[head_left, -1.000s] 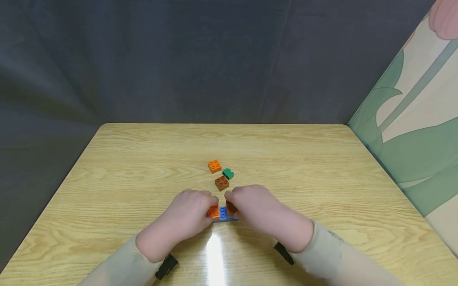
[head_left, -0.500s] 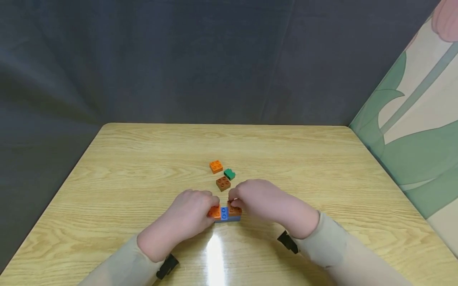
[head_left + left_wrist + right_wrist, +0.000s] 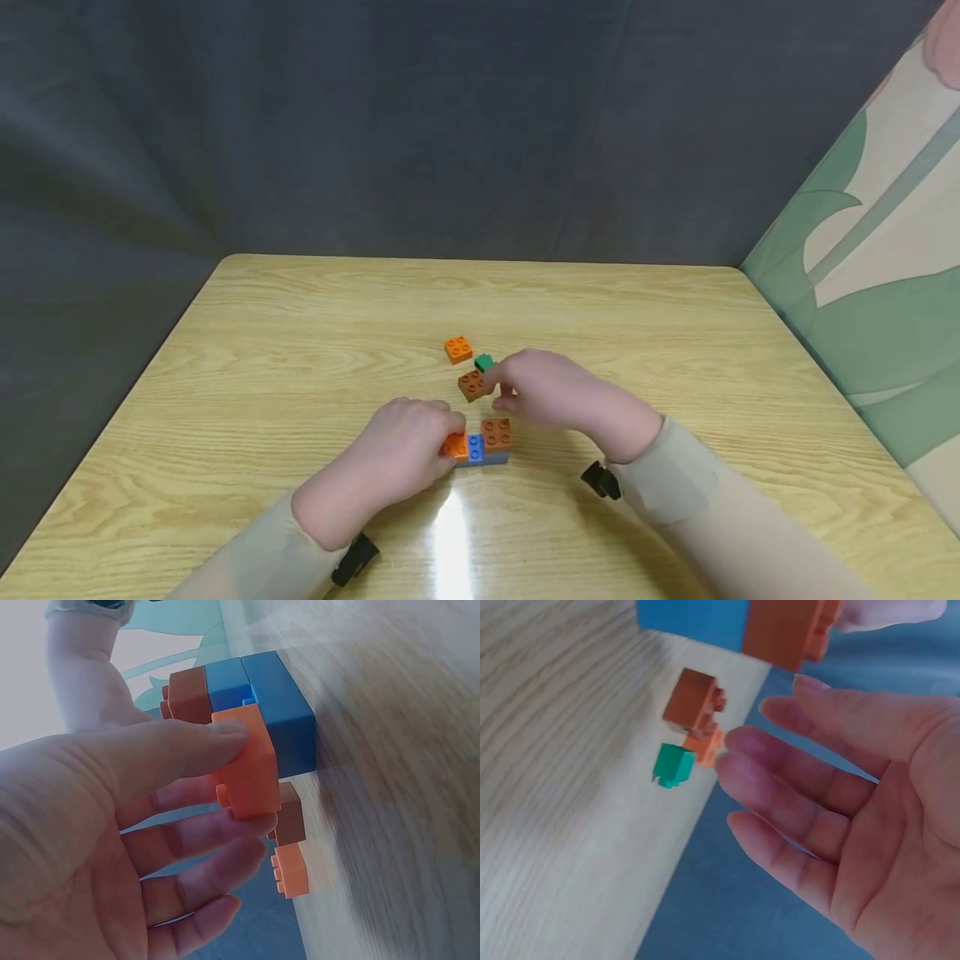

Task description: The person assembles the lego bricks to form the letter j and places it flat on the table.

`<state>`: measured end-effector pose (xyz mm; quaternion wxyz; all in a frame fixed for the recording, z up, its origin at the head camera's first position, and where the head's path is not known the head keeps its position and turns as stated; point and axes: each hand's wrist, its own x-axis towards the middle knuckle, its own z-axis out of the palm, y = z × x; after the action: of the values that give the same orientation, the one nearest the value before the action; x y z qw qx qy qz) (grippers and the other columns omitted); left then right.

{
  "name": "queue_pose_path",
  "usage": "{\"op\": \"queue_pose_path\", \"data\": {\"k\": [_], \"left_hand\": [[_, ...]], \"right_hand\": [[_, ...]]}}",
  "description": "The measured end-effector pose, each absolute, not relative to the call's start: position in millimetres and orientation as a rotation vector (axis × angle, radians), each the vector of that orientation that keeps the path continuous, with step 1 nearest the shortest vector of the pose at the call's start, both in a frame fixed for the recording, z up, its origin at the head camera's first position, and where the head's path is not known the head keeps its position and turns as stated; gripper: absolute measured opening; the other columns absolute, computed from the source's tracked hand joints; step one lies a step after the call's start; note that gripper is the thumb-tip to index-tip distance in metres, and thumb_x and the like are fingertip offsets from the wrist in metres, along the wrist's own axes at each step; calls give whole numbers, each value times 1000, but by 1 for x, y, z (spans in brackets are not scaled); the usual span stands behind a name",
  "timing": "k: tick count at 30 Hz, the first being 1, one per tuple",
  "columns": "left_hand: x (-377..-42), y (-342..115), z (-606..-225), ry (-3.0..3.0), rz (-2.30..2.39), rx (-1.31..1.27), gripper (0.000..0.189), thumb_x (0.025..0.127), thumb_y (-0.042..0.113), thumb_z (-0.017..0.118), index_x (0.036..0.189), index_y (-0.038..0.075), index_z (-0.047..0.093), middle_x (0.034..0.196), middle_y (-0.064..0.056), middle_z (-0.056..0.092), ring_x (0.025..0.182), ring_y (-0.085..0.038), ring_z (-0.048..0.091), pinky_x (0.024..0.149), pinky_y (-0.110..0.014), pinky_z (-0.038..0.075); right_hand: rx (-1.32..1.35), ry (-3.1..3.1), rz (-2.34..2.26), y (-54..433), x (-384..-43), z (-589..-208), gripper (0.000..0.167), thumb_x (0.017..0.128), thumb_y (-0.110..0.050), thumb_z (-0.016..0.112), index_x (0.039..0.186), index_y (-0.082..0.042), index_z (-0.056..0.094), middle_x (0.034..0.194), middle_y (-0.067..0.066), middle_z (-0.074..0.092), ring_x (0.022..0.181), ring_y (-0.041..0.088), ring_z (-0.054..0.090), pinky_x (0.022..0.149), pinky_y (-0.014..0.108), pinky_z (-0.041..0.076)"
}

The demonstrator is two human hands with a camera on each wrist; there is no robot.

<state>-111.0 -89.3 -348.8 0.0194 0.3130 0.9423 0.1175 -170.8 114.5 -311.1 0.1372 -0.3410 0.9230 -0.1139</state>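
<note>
My left hand [image 3: 401,446] pinches an orange toy building brick [image 3: 256,776] between thumb and fingers, at the left end of a blue brick base [image 3: 285,712]. A brown brick [image 3: 496,434] sits on top at the right end, higher than the orange one, with another blue brick [image 3: 227,684] under it in the left wrist view. My right hand [image 3: 551,392] is off the stack, fingers loosely bent and holding nothing. In the head view its fingertips overlap the right side of a loose brown brick [image 3: 470,385], just in front of a small green brick [image 3: 483,362].
Behind the loose brown brick lies a loose orange brick [image 3: 458,350] on the wooden table [image 3: 300,333]. A dark curtain [image 3: 450,125] hangs past the table's far edge. On the right stands a wall panel [image 3: 885,292] with a flower print.
My right hand has let go of the brown brick on the stack and moved away from me, toward the loose bricks. The left hand keeps its grip on the orange brick.
</note>
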Motion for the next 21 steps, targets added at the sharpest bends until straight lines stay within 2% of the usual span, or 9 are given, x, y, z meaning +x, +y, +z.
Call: {"op": "queue_pose_path", "data": {"k": [6,10,17,19,21], "left_hand": [[-110,-89,-349,2936,363,972,21,77,20,82,94,14,71,80,9,59,66,-9,50,65,-33,43],[-110,-88,-348,2926,379,958,21,78,21,82,94,15,71,80,9,58,66,-8,50,64,-31,41],[-111,-88,-347,2912,389,949,21,79,22,82,95,15,71,83,9,61,67,-8,51,64,-31,42],[-111,-88,-348,2911,390,952,20,79,22,82,94,16,70,82,9,60,66,-8,50,64,-31,41],[-111,-89,-348,2915,389,959,20,78,21,82,93,16,70,82,9,59,66,-8,49,64,-32,42]], "right_hand": [[-985,2715,-343,110,-186,-321,25,88,-13,75,113,-17,71,106,0,66,87,16,61,74,35,50],[-1033,2740,-333,104,-194,-329,30,87,-11,76,116,-14,69,106,2,62,83,14,57,73,33,49],[-991,2739,-302,94,-207,-342,40,84,-7,77,123,-15,68,112,-1,61,89,13,57,78,32,49],[-1000,2727,-306,93,-210,-345,40,83,-7,78,121,-16,69,110,-2,61,90,13,57,79,32,48],[-1024,2702,-325,93,-213,-348,32,83,-7,79,111,-17,71,103,-4,61,87,13,55,78,32,47]]}}
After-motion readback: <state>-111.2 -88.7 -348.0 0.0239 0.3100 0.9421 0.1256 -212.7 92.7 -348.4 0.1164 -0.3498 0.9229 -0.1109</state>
